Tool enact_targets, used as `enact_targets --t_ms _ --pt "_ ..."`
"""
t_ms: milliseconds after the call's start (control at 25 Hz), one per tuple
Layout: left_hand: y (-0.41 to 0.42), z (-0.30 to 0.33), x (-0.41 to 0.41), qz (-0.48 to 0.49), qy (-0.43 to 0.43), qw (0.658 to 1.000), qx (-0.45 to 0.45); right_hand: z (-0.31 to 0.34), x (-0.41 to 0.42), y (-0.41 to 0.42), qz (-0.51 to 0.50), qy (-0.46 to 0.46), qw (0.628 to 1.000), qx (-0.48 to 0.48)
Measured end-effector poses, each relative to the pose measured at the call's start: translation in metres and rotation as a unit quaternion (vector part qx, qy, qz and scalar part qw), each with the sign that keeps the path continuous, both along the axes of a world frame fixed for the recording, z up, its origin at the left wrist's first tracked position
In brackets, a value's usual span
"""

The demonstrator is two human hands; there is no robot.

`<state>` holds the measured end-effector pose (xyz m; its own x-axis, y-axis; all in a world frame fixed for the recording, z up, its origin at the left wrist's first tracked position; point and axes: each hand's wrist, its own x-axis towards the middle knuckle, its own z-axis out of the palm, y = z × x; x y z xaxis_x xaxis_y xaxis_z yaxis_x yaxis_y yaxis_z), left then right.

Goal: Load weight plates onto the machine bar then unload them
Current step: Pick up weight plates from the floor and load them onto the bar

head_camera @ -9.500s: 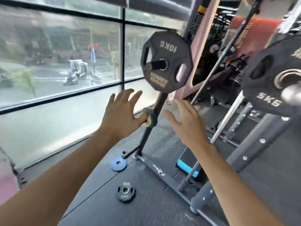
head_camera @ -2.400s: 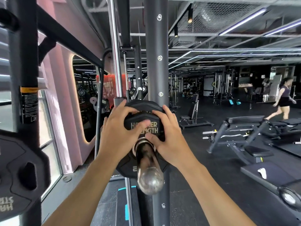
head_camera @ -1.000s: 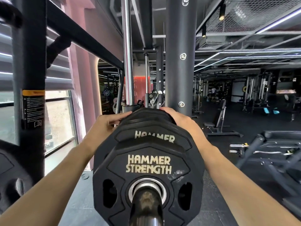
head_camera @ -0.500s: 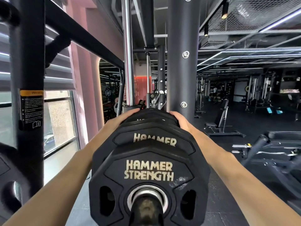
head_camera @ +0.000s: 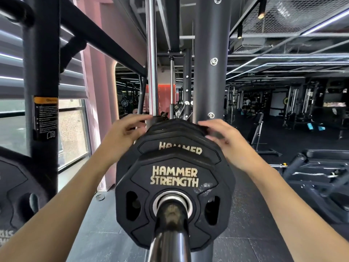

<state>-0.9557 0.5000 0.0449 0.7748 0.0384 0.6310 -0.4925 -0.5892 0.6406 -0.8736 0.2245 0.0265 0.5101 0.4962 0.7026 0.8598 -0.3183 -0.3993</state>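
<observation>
Several black "Hammer Strength" weight plates sit stacked on the machine bar (head_camera: 170,235), whose steel sleeve end points straight at me. The front plate (head_camera: 175,186) is the nearest. A second plate (head_camera: 179,146) shows its rim and lettering behind it, and more rims lie further back. My left hand (head_camera: 122,135) hovers at the upper left edge of the rear plates, fingers spread and blurred. My right hand (head_camera: 224,138) is at their upper right edge with its fingers apart, gripping nothing that I can see.
A thick black upright (head_camera: 211,72) and a chrome guide rod (head_camera: 152,53) rise just behind the plates. A rack post with a warning label (head_camera: 44,114) stands at left, with a stored plate (head_camera: 17,195) below it. Benches (head_camera: 321,167) stand at right.
Both hands have let go of the rear plate and lifted slightly off its top edge, with the fingers opening. The plates stay on the bar.
</observation>
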Motion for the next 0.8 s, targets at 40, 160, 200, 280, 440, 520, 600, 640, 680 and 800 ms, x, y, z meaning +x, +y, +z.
enact_targets --t_ms 40,160,200,280,440,520,600,640,680,800 --pt "0.000 -0.001 -0.007 0.019 -0.044 0.999 -0.002 0.006 -0.011 0.000 0.029 0.020 0.998 0.056" --pt "-0.014 -0.009 -0.038 -0.018 -0.097 0.995 0.017 0.017 -0.047 0.012 0.122 0.009 0.988 0.092" --pt "-0.017 -0.011 -0.044 -0.038 -0.097 0.993 0.050 0.017 -0.051 0.017 0.110 -0.004 0.991 0.071" --pt "-0.015 -0.013 -0.046 -0.036 -0.092 0.988 0.118 0.010 -0.052 0.020 0.091 -0.051 0.994 0.026" --pt "0.001 -0.009 -0.052 -0.076 -0.012 0.978 0.196 -0.011 -0.037 0.013 0.084 -0.063 0.994 0.021" --pt "0.003 -0.007 -0.045 -0.074 0.007 0.980 0.183 -0.018 -0.030 0.013 0.065 -0.091 0.994 0.017" --pt "-0.002 -0.012 -0.042 -0.056 -0.003 0.980 0.191 -0.018 -0.019 0.017 0.034 -0.098 0.995 0.006" --pt "-0.002 -0.014 -0.039 -0.047 -0.012 0.981 0.189 -0.017 -0.014 0.020 0.018 -0.098 0.995 0.003" --pt "0.000 -0.016 -0.039 -0.038 -0.020 0.982 0.183 -0.017 -0.009 0.022 0.003 -0.101 0.995 -0.003" --pt "0.004 -0.015 -0.007 -0.014 0.028 0.979 0.199 -0.017 0.007 0.029 -0.035 -0.109 0.993 -0.026"
